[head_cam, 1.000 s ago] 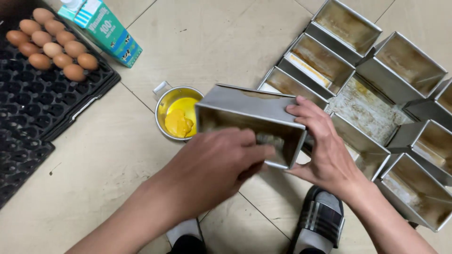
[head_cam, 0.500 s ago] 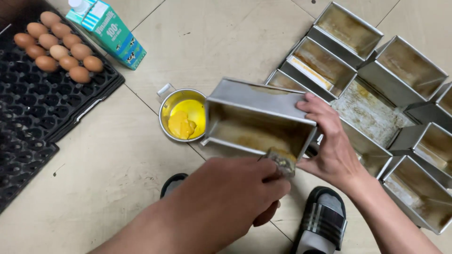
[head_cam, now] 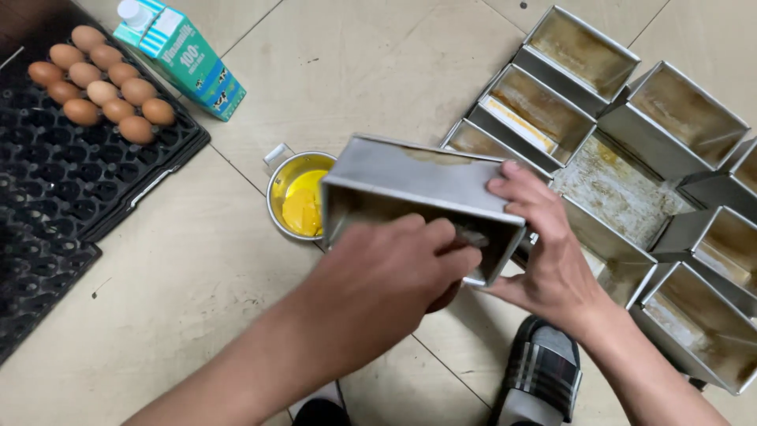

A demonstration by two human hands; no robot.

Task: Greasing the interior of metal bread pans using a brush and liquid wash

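I hold a rectangular metal loaf tin (head_cam: 418,177) tipped on its side above the tiled floor, its open mouth facing me. My right hand (head_cam: 544,244) grips its right end, thumb on the top wall. My left hand (head_cam: 386,288) is at the tin's mouth, closed round a small brush (head_cam: 471,237); only the brush's metal collar shows, reaching inside the tin. Just left of the tin, on the floor, sits a small metal bowl (head_cam: 277,177) of yellow grease.
Several more greased loaf tins (head_cam: 670,118) are packed together at the right. A black egg tray (head_cam: 71,181) with several brown eggs (head_cam: 102,91) lies at the left, a green and white carton (head_cam: 181,59) beside it. My slippered foot (head_cam: 544,371) is below the tin.
My left hand drew back out of the tin, then came up to its mouth again with the brush. The tin tilted and shifted a little in my right hand.
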